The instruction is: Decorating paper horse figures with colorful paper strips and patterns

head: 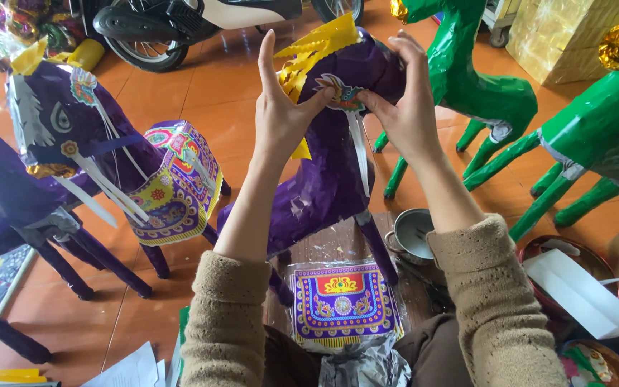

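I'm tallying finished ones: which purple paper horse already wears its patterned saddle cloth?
The purple horse on the left; a colourful saddle cloth drapes its back. The middle horse, held by both hands, is bare-backed.
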